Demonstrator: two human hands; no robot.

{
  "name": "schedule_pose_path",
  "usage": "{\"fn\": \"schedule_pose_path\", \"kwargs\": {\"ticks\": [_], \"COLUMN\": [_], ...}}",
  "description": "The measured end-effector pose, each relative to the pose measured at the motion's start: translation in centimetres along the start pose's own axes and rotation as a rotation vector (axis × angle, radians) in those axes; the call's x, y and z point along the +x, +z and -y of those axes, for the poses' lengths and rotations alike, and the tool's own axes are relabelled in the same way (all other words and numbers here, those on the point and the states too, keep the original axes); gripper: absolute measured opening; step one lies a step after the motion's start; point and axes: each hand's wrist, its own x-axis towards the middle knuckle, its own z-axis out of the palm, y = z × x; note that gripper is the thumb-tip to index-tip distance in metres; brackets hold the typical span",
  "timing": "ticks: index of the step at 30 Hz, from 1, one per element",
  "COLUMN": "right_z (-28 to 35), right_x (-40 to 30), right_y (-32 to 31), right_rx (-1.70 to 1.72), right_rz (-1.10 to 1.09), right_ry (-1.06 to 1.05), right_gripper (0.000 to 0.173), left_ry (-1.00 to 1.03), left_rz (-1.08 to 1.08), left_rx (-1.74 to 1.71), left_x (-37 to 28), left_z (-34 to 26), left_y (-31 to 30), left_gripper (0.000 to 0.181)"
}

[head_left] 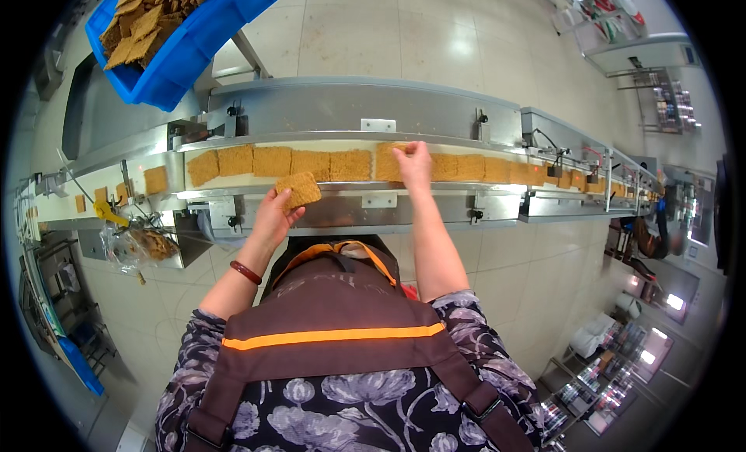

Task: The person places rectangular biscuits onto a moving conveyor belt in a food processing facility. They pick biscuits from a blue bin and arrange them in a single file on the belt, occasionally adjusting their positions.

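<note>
My left hand (278,215) holds a brown, square, biscuit-like slab (298,189) by its left edge, over the near rail of a conveyor belt (274,140). My right hand (415,163) is over the belt, its fingertips at the far edge of another slab (387,160); whether it grips that slab or only touches it I cannot tell. Similar slabs (272,161) lie in a row along the pale belt, nearly edge to edge on both sides of my right hand. Further left, a single slab (155,180) lies apart from the row.
A blue plastic crate (192,50) piled with brown slabs stands at the back left. Metal guide rails (326,186) border the belt. A yellow-handled tool (111,213) and a clear plastic bag (125,248) are at the left. Further right, sensor brackets (558,160) rise over the belt.
</note>
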Motion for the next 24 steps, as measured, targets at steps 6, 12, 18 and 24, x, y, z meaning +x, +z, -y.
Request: {"fn": "schedule_pose_path", "kwargs": {"ticks": [6,12,18,24], "right_z": [-6.5,-9.7,-5.6,-4.2], "right_x": [0.3,0.4,-0.3,-0.6], "right_y": [-6.9,-9.1,-8.4,-6.0], "right_rx": [0.675,-0.312,-0.491,-0.306], "right_rz": [-0.114,-0.062,-0.278,-0.073], "right_ry": [0.332,-0.171,-0.26,-0.244], "right_gripper": [0.032,0.024,0.024,0.019], "left_ry": [0.005,-0.021,0.004,0.268], "left_rz": [-0.033,-0.002,0.008,-0.252], "left_rx": [-0.004,-0.008,-0.01,0.046], "left_x": [-0.4,0.3,0.1,-0.7], "left_z": [-0.2,0.5,-0.1,-6.5], "left_y": [0.4,1.1,-0.1,-6.7], "left_gripper": [0.025,0.026,0.028,0.033]}}
